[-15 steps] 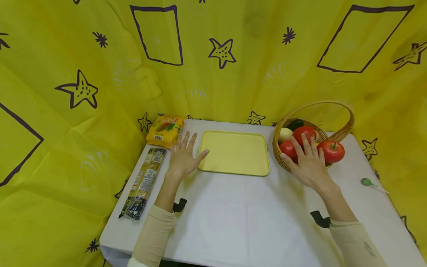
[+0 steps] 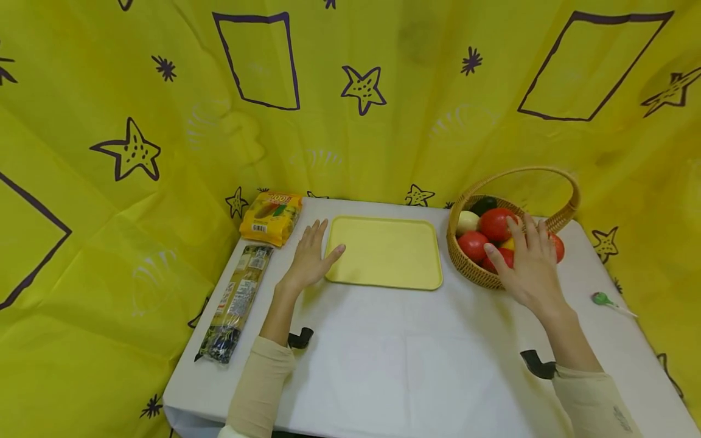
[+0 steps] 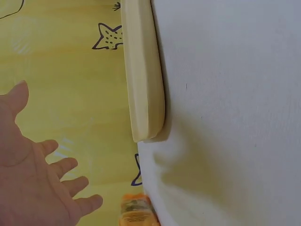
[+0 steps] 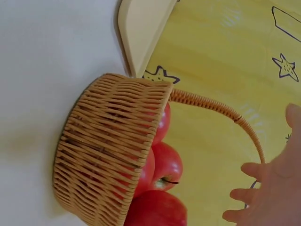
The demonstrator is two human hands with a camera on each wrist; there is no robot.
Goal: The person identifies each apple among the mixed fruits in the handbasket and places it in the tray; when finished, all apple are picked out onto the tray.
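Observation:
My left hand (image 2: 306, 261), fingers straight and thumb spread, hovers beside the left edge of a yellow tray (image 2: 383, 252) and holds nothing. Its spread fingers also show in the left wrist view. Over the right side of a wicker basket (image 2: 475, 271) is my right hand (image 2: 530, 267), fingers extended and holding nothing. Inside the basket lie several red fruits, among them a red apple (image 4: 165, 165), plus a pale round item (image 2: 467, 222) and a dark green one (image 2: 484, 205). The hand partly hides the fruit at the right.
A yellow-orange snack bag (image 2: 272, 218) lies at the back left, with a long clear packet (image 2: 235, 304) in front of it. A green lollipop (image 2: 602, 298) lies at the right. The basket's tall handle (image 4: 211, 103) arches up. Yellow curtain surrounds the table.
My right hand has moved right across the basket, uncovering more fruit on its left side. The left hand has turned slightly, its fingers closer together.

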